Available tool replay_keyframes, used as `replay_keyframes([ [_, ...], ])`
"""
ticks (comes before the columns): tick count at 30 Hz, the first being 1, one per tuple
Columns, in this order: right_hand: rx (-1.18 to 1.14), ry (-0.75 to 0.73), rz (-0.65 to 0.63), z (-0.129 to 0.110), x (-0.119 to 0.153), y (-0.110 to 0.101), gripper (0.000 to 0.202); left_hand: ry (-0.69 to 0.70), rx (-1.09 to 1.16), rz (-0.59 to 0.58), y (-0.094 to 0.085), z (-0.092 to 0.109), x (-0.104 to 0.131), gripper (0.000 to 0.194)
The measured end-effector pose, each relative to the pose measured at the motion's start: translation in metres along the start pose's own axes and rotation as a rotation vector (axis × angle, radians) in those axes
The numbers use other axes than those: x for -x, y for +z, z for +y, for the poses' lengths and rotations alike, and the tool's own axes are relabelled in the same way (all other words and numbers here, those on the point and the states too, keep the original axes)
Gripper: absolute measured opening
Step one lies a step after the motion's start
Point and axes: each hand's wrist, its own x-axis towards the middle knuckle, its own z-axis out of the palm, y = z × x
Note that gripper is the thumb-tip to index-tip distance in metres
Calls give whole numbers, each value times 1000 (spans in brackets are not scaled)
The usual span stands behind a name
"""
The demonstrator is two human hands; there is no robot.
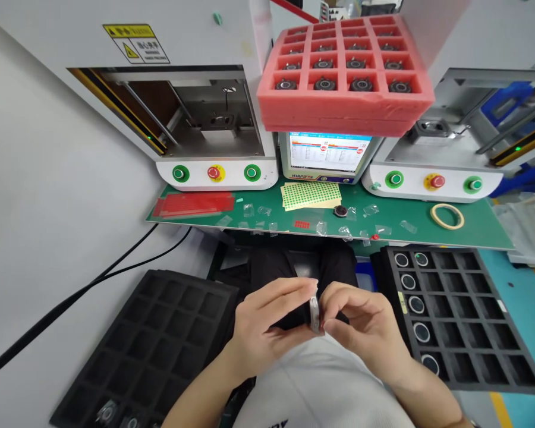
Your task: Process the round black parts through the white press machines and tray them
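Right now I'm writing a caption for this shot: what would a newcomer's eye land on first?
Probably the bright pink foam tray of dark round parts, raised at top centre above a lit screen. Next, the two hands at lower centre, with a thin silvery ring-like piece held upright between them. Then the red stop buttons, one on each white machine either side of the screen.

Green flat bench (pixel 481 229). Salmon-pink foam block tray (pixel 339 113), grid of square pockets, black round parts within. Cream paper sheet (pixel 311 195), rows of green dots. Black-and-yellow striped warning label (pixel 137 44). Green round push buttons (pixel 181 173); red mushroom-shaped button (pixel 213 172) on yellow. Translucent red plastic sheets (pixel 194 203).
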Motion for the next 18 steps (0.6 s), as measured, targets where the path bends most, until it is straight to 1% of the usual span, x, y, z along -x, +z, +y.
replay_keyframes([
  [3, -4, 19, 22, 1, 1, 2, 9, 20, 18, -1, 0, 1, -1, 56],
  [7, -29, 51, 51, 2, 1, 4, 10, 8, 20, 7, 0, 1, -1, 57],
  [12, -30, 68, 68, 1, 0, 7, 10, 6, 8, 2, 0, 3, -2, 50],
  [18, -55, 89, 76, 1, -2, 8, 11, 18, -1, -10, 0, 2, -3, 47],
])
